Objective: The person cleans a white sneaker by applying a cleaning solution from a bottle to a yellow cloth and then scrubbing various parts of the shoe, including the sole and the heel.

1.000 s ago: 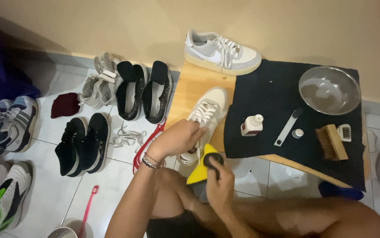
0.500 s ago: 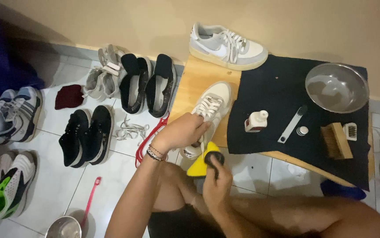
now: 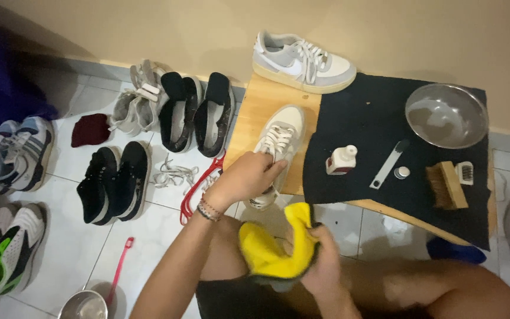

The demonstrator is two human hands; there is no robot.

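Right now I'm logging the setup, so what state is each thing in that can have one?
Left hand: gripping the white shoe.
White shoe: laced, on the wooden board, heel past its edge.
Right hand: holding the yellow cloth.
Yellow cloth: bunched up, off the shoe.
Second sneaker: laced, upright by the wall.
Bowl: upright on the dark mat.
Bottle: lying down.
Brush: resting on the mat.
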